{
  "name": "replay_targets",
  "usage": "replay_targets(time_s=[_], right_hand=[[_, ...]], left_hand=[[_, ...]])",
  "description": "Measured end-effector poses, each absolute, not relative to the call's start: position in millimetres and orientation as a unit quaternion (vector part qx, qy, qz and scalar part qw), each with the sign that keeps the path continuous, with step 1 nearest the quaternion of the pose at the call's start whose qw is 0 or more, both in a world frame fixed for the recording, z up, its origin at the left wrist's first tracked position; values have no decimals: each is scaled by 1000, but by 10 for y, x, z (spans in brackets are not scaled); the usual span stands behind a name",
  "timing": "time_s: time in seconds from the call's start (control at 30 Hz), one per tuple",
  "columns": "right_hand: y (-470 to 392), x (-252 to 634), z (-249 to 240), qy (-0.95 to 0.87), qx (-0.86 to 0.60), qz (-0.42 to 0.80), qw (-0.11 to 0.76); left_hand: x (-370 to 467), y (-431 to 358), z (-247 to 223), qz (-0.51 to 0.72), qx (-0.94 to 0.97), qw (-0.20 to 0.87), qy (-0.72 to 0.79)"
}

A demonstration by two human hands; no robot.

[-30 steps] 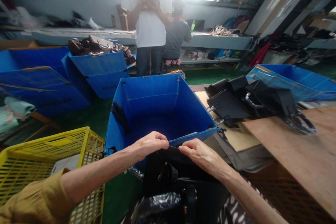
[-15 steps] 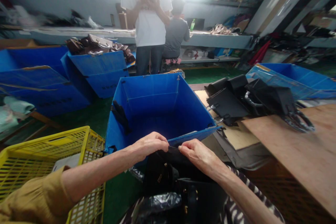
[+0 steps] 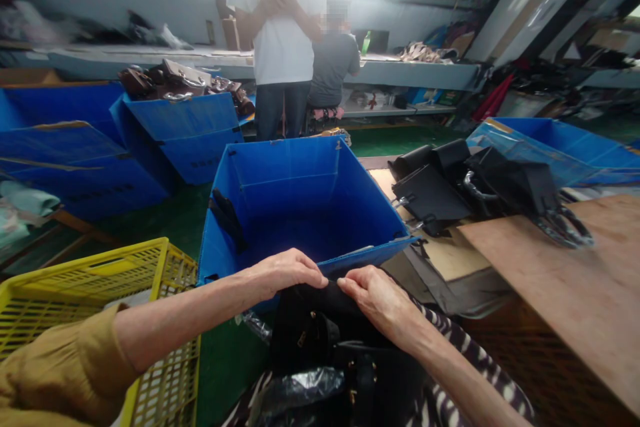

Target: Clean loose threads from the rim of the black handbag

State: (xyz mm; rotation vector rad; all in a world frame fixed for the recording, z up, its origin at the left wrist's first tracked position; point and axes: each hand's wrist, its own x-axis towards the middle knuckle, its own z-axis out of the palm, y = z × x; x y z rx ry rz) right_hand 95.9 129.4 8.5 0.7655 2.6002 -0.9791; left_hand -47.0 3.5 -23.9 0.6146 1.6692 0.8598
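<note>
A black handbag rests on my lap, with gold-coloured hardware and a zipper pull on it. Clear plastic wrap covers part of its handle. My left hand pinches the bag's upper edge between thumb and fingers. Close beside it, my right hand pinches the same edge, the fingertips of both hands nearly meeting. Whatever fine detail lies between the fingertips is too small to make out. Just beyond my hands stands an open blue bin, a dark strip hanging over its left wall.
At left stands a yellow crate. Black bags lie on boards to the right, beside a wooden panel. Brown bags fill another blue bin. One person stands ahead; another sits at a long bench.
My fingertips have come closer together along the bag's edge; a thin line visible between them earlier no longer shows. The view has shifted slightly.
</note>
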Motion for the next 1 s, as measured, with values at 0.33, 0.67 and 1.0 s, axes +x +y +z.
replay_targets(time_s=[0.33, 0.67, 1.0], right_hand=[[1261, 1079, 54, 896, 250, -355, 92], [1288, 1161, 94, 906, 171, -377, 86], [1168, 1057, 115, 906, 195, -365, 92]], left_hand=[[-414, 7, -212, 351, 275, 582, 681], [-288, 1, -153, 415, 301, 568, 644], [-425, -109, -17, 373, 294, 595, 648]])
